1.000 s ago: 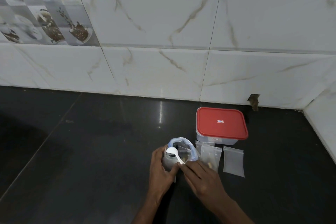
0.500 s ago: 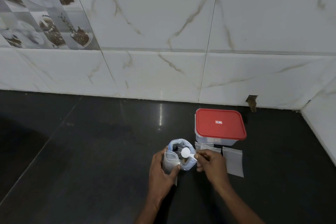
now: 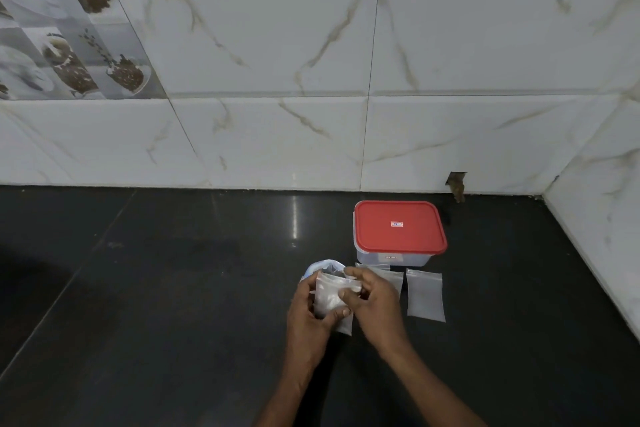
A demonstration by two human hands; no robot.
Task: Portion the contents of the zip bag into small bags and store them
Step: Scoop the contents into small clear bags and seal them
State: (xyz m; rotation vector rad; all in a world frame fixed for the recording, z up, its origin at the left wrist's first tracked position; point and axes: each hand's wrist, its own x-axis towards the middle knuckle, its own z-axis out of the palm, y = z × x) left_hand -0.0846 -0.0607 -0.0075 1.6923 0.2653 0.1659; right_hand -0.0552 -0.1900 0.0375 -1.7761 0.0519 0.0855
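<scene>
The left hand (image 3: 307, 317) and the right hand (image 3: 378, 303) both pinch one small bag (image 3: 329, 295). The dark worktop (image 3: 166, 288) holds a red-lidded box (image 3: 400, 230), by a white tile wall (image 3: 277, 135).

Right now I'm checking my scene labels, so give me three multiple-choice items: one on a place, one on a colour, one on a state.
1. The container stands: A) right of the zip bag, near the wall; B) left of the zip bag; C) on a shelf.
2. Its lid is: A) blue; B) red; C) green.
3. The nearest small bag is: A) lying alone; B) held by the left hand and right hand; C) inside the container.
Key: 1A, it sits by the tiles; 2B, plainly red; 3B, both hands pinch it.
</scene>
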